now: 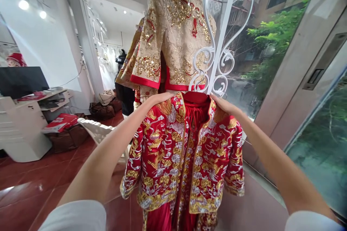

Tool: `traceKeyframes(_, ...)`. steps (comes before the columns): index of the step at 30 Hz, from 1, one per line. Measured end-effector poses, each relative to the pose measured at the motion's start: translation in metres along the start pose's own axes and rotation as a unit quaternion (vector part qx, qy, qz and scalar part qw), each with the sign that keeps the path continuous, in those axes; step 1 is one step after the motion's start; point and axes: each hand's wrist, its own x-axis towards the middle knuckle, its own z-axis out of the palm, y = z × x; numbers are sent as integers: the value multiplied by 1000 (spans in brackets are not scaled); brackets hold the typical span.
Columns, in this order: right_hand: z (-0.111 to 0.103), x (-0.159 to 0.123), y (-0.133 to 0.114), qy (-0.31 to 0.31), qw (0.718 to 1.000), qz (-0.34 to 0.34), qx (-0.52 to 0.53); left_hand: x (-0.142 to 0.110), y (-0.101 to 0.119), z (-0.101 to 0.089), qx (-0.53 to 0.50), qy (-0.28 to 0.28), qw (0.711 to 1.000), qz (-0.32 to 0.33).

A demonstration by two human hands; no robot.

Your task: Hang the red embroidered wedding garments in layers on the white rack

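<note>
A red embroidered jacket (159,151) with gold and silver dragon and flower patterns hangs in front of me, its front parted. Inside it shows a red garment with a tied cord (193,115), and red skirt-like fabric (159,218) hangs below. My left hand (165,97) grips the jacket's shoulder beside the collar on the left. On the other shoulder, close to the collar, is my right hand (221,103). The fingers of both hands are mostly hidden. A dark red hanger (196,97) sits in the neck opening, below a white scrolled metal stand (217,61).
Behind hangs a beige and gold sequined jacket (181,43) with red trim. A glass door (271,43) stands at right. On the left are a white desk (24,126), a monitor (23,81), a white chair (94,130) and brown bags (67,137) on the red tiled floor.
</note>
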Motion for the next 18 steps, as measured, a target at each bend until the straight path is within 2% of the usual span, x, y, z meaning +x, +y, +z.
traceKeyframes(2, 10, -12, 3, 111, 987, -73, -91, -23, 10, 0, 34, 132, 990, 31)
traceKeyframes(4, 19, -26, 3, 185, 965, -114, -149, -56, 21, 11, 82, 287, 953, 50)
traceKeyframes(5, 24, -33, 2, 216, 954, -119, -169, -74, 26, 22, 100, 325, 939, 50)
traceKeyframes(6, 29, -40, 0, 244, 945, -114, -186, -92, 31, 36, 112, 336, 934, 37)
traceKeyframes(9, 47, -60, -7, 327, 915, -109, -209, -129, 36, 88, 121, 296, 947, -25)
traceKeyframes(12, 80, -82, -8, 431, 868, -149, -198, -137, 30, 132, 114, 275, 951, -88)
traceKeyframes(15, 123, -100, 3, 480, 840, -161, -197, -130, 25, 150, 114, 270, 949, -119)
traceKeyframes(18, 154, -108, 19, 491, 838, -127, -202, -128, 22, 147, 122, 235, 959, -99)
